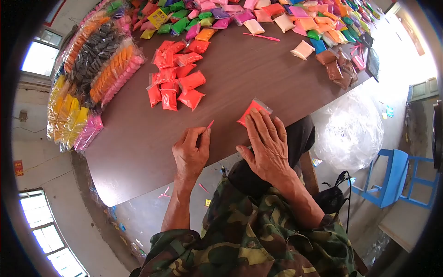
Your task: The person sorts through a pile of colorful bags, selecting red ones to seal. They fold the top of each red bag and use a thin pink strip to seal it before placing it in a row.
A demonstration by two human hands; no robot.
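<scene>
Between the thumb and fingers of my left hand (192, 150) is a thin pink strip (210, 124), its tip poking out above the table. My right hand (267, 147) lies nearly flat with its fingers stretched out, fingertips on a red packet (253, 112) near the table's front edge. The packet has a clear plastic end showing beyond the fingers. Farther up the brown table (221, 83), to the left, lies a pile of red packets (175, 74).
Many coloured packets (221, 14) cover the back of the table. Large bundles (99, 60) stand at the left. Brown packets (336, 68) and a pale packet (302, 50) lie at the right. A clear plastic bag (348, 131) and a blue stool (390, 177) are beyond the right edge.
</scene>
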